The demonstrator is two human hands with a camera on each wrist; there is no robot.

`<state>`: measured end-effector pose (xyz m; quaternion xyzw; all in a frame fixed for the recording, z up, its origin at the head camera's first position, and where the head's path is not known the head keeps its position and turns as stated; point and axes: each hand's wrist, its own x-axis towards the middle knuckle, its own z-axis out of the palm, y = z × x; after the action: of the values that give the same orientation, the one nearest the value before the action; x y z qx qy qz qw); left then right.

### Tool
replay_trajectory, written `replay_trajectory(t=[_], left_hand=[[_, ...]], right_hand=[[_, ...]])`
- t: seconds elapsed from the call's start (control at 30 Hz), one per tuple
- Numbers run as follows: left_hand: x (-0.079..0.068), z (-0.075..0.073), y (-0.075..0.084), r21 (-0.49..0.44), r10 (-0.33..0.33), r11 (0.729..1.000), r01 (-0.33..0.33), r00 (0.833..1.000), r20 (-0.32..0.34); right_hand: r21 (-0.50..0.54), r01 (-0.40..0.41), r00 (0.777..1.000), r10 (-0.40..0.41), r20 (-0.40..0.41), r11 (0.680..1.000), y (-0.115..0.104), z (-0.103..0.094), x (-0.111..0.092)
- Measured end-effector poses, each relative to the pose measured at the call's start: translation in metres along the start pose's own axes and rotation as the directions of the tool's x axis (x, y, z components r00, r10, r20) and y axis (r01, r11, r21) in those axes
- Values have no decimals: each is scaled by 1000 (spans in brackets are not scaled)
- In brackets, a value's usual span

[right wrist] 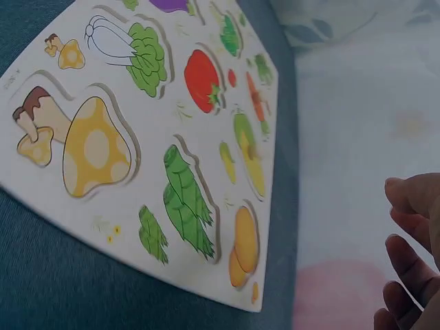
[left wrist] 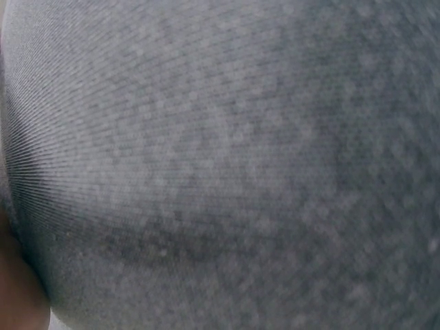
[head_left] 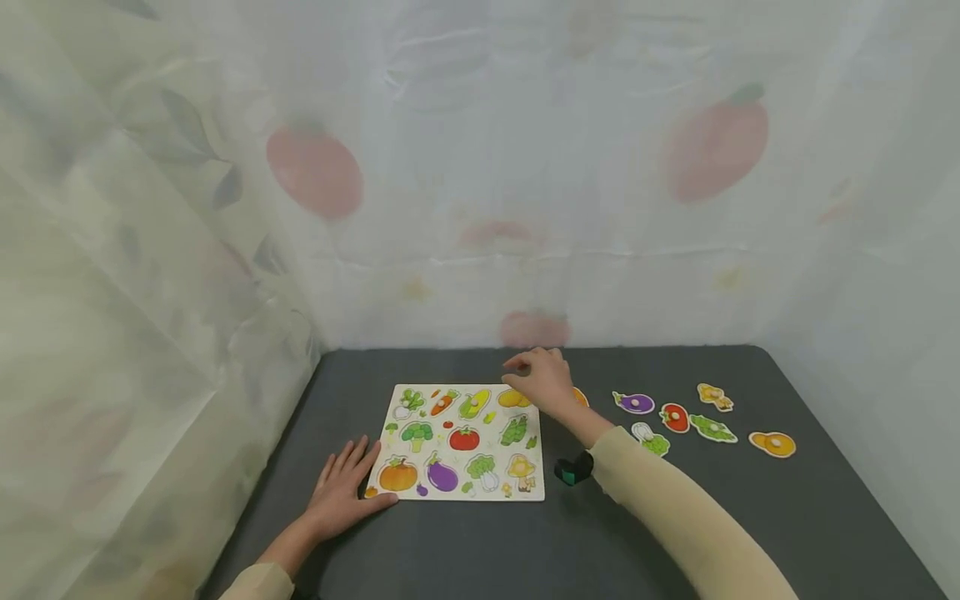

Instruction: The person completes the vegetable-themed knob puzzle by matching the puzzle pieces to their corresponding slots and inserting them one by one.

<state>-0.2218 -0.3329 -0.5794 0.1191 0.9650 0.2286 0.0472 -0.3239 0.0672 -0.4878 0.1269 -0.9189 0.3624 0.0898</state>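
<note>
A white vegetable puzzle board with shaped recesses lies flat on the dark table. My left hand rests at its left edge, fingers spread and thumb along the lower left corner. Above the board's upper right corner hovers my right hand, fingers loosely bent; the right wrist view shows the fingers apart with nothing visible between them. That view also shows the board's mushroom, pea pod and tomato pictures. The left wrist view is almost all grey ribbed surface.
Right of the board lie knobbed pieces: an eggplant, a tomato, a pea pod, a mushroom, an orange-yellow piece and a leafy cabbage. The right arm partly hides another orange piece. Patterned curtains surround the table.
</note>
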Motion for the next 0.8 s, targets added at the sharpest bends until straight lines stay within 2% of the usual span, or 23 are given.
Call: replay_trajectory(t=[0.23, 0.53, 0.8], left_hand=[[1, 0, -4, 5, -9, 1000, 9, 1000, 5], [3, -1, -9, 8, -20, 1000, 20, 1000, 4], [2, -2, -9, 17, -23, 1000, 23, 1000, -1]], right_hand=[[31, 16, 1000, -16, 8, 999, 9, -30, -14], [59, -8, 1000, 8, -1, 998, 24, -54, -36], [38, -16, 1000, 17, -10, 999, 55, -71, -53]])
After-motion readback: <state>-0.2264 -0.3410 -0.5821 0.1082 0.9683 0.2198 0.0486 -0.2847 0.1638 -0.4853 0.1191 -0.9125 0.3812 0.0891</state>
